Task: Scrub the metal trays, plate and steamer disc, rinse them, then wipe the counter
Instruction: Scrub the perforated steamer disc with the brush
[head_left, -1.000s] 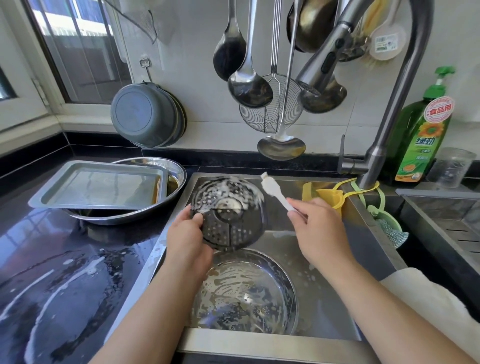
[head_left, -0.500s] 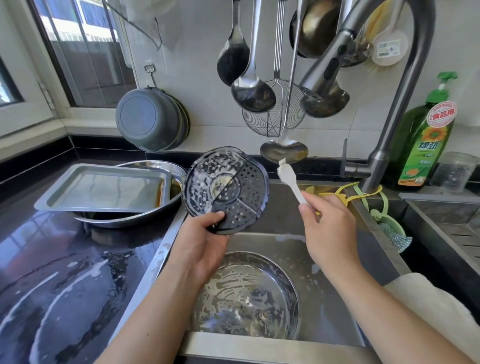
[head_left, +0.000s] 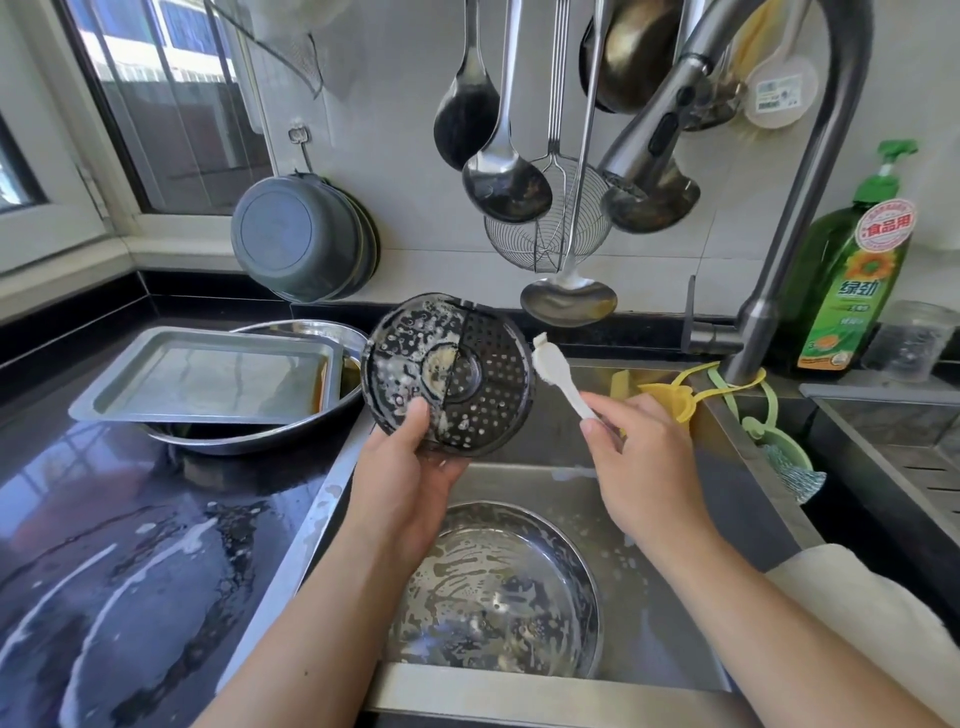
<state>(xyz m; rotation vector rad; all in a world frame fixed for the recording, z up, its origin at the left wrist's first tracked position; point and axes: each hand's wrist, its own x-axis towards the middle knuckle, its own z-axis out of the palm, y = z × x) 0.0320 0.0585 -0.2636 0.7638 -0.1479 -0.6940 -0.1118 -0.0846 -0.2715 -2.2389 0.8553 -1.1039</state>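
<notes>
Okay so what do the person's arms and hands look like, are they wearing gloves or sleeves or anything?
Both hands, the left hand and the right hand, are bare: no gloves, and no rings, watch or bracelet show. The forearms are uncovered as far as the frame reaches, so no sleeve is visible. Fingernails look short and unpainted.

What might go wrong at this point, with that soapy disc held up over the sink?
1. The left hand grips the sudsy steamer disc only at its lower edge; it could slip and clatter onto the plate below.
2. The tray rests tilted on a bowl near the sink edge; a bump might tip it.
</notes>
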